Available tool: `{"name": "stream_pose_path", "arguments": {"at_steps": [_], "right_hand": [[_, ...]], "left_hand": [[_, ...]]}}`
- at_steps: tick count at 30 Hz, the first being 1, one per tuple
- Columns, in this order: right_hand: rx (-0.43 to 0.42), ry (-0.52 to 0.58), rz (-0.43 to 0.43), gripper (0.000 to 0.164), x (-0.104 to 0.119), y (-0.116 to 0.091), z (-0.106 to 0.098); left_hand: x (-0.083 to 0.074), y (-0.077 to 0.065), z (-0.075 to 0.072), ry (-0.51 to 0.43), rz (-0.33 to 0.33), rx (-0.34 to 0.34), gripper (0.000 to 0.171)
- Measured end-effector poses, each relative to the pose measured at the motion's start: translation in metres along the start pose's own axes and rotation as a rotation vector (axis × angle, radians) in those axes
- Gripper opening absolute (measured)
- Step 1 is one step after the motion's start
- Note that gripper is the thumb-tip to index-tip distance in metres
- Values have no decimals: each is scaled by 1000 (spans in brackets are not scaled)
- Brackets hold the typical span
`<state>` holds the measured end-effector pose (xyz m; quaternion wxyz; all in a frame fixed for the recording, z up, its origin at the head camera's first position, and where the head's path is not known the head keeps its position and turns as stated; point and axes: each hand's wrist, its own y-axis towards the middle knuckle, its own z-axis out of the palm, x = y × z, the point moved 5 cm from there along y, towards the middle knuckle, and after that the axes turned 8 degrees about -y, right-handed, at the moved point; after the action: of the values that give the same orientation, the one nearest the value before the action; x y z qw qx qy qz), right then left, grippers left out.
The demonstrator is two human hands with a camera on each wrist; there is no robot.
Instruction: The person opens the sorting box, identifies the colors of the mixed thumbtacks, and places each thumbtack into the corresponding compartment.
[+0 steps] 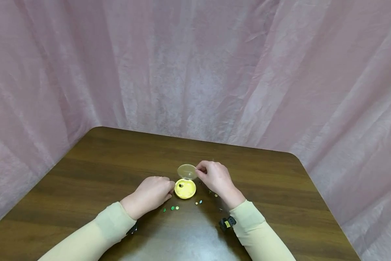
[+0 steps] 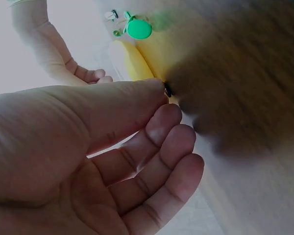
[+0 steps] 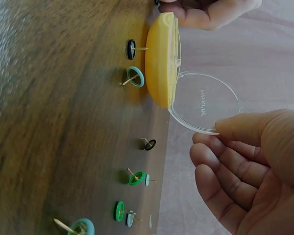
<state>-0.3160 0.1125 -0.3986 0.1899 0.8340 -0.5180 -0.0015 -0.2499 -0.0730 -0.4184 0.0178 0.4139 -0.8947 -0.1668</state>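
Observation:
A small round yellow case (image 1: pixel 185 195) stands on the table with its clear hinged lid (image 1: pixel 187 170) raised. My right hand (image 3: pixel 245 166) pinches the rim of that lid between thumb and fingers. At the case's left side, my left hand (image 1: pixel 157 190) has thumb and forefinger together on a black thumbtack (image 2: pixel 168 89), mostly hidden by the fingertips. A dark tack (image 1: pixel 181 185) shows inside the case. Near the case lie a black thumbtack (image 3: pixel 132 49) and a pale blue one (image 3: pixel 135 77).
More thumbtacks are scattered on the brown wooden table (image 1: pixel 117 156): green ones (image 3: pixel 119 211), a black one (image 3: pixel 149 144) and pale blue ones (image 3: pixel 83 227). Several lie in front of the case and under the right forearm. A pink curtain (image 1: pixel 195 72) hangs behind the table's far edge.

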Motion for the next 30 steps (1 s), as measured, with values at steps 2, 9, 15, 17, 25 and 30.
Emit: {"name": "stream_pose_path", "arguments": {"at_steps": [2, 9, 15, 17, 25, 30], "right_hand": [[10, -1, 0, 5, 0, -1, 1], [20, 5, -2, 6, 2, 0, 4], [23, 4, 0, 5, 2, 1, 5], [19, 7, -2, 5, 1, 0, 5], [6, 2, -7, 5, 1, 0, 5], [8, 1, -9, 6, 1, 1, 6]], "left_hand": [[0, -1, 0, 2, 2, 7, 32], [0, -5, -2, 18, -9, 8, 27], [1, -6, -5, 15, -15, 7, 28], [1, -6, -6, 10, -13, 2, 29], [1, -5, -6, 6, -5, -7, 34], [4, -6, -7, -6, -11, 15, 35]]}}
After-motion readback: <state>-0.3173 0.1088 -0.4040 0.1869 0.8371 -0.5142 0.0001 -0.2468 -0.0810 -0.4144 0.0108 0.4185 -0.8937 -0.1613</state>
